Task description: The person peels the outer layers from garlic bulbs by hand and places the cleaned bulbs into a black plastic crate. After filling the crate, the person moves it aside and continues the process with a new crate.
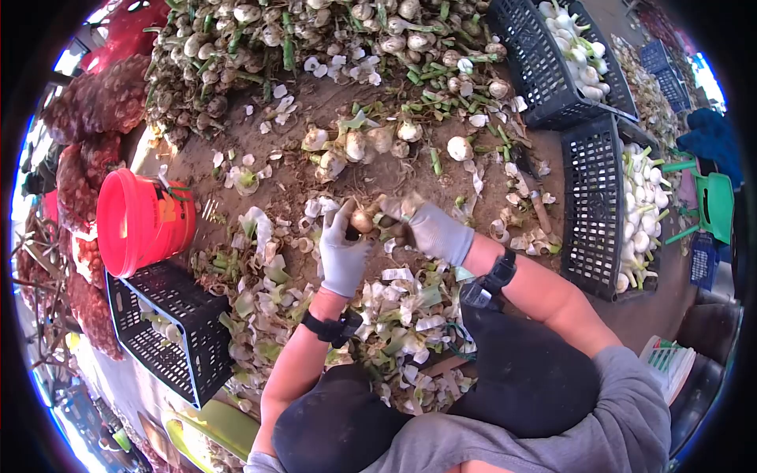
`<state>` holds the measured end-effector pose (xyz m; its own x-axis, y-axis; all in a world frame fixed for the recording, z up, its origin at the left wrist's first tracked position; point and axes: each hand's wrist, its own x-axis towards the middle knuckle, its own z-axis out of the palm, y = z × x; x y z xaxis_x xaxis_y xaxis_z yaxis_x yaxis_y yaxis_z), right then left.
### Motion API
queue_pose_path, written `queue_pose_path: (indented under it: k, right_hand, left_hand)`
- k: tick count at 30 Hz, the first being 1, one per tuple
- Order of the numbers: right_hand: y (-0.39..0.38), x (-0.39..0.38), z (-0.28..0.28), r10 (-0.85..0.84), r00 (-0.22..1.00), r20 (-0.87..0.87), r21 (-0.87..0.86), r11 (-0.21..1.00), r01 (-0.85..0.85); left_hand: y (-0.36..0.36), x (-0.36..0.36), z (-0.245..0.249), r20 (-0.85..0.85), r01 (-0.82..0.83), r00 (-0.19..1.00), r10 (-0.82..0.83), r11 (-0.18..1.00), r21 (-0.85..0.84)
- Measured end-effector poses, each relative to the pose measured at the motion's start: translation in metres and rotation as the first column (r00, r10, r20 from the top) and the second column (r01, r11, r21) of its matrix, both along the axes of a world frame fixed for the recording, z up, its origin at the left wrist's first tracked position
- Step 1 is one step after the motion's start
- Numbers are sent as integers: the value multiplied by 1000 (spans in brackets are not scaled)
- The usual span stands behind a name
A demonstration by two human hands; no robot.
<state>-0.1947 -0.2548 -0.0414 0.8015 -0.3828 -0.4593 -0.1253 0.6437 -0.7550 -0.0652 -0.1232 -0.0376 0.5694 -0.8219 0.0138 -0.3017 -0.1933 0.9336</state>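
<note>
My left hand (344, 254), in a pale work glove, is closed around a garlic bulb (362, 221) with brownish skin. Close beside it on the right is my right hand (435, 230), also gloved, its fingers curled in toward the bulb and partly blurred. What those fingers grip cannot be made out. Just beyond both hands, a small cluster of untrimmed garlic bulbs (356, 146) lies on the dirt-covered surface. Peeled skins and leaf scraps (402, 303) are heaped below the hands, between my knees.
A large pile of garlic with stalks (347, 31) fills the far side. Black crates (591, 201) of cleaned white garlic (643, 209) stand on the right. At left, a red bucket (146, 221) rests by another black crate (169, 331), near mesh sacks (98, 102).
</note>
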Motion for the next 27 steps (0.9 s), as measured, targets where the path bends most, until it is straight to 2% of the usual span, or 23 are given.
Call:
queue_pose_path:
  k: [1, 2, 5, 6, 8, 10, 11, 12, 13, 14, 15, 18, 20, 23, 26, 27]
  right_hand:
    - [5, 0, -1, 37, 999, -39, 165, 986, -30]
    - [5, -3, 0, 82, 996, -19, 158, 984, -78]
    - [1, -2, -4, 30, 999, 40, -193, 981, -22]
    - [-5, -5, 3, 103, 994, 21, -213, 972, -96]
    - [-5, -7, -19, 149, 984, 100, -379, 920, -101]
    - [-5, -5, -10, 126, 979, 162, -241, 967, -85]
    - [1, -7, -5, 74, 981, 177, -7, 997, -73]
    - [7, -5, 3, 19, 984, 180, 228, 972, -60]
    - [12, -3, 1, -18, 978, 208, 195, 980, -24]
    - [18, 0, -2, -53, 970, 238, 164, 986, 14]
    - [21, 2, -3, -88, 959, 269, 134, 990, 53]
    - [17, 4, -4, -143, 927, 346, 368, 930, 6]
    - [16, 0, -1, -119, 933, 338, 315, 949, 7]
    - [13, -3, -10, -69, 955, 289, 214, 977, 5]
    - [3, -10, 1, 32, 981, 189, 48, 998, -42]
    - [-2, -12, 6, 69, 987, 148, -14, 998, -68]
  left_hand:
    - [0, -3, 5, 129, 24, 991, -31, 998, 53]
    - [-1, -8, -1, 14, 14, 1000, -15, 1000, 28]
    - [-6, -22, 13, -280, -66, 960, 24, 987, -144]
    - [-5, -18, 12, -401, -77, 916, 15, 987, -140]
    - [-2, -16, 13, -302, -50, 953, 4, 988, -145]
    - [-7, -19, 30, -236, -58, 971, 35, 994, -94]
    - [-7, -21, 29, -216, -40, 976, 16, 994, -104]
    - [-5, -21, 26, -195, -22, 981, -1, 993, -112]
    - [-3, -20, 23, -173, -3, 985, -18, 993, -119]
    - [0, -19, 17, -32, 9, 999, -12, 997, -75]
    - [0, -19, 19, -17, 2, 1000, -3, 997, -78]
    - [0, -20, 23, 33, -2, 999, 5, 995, -95]
    - [1, -14, 17, 79, 23, 997, -14, 993, -117]
    - [0, -14, 21, -83, -68, 995, 59, 991, -112]
    - [-1, -15, 18, -86, -75, 994, 70, 995, -62]
    - [0, -12, 18, -488, -52, 873, -5, 993, -103]
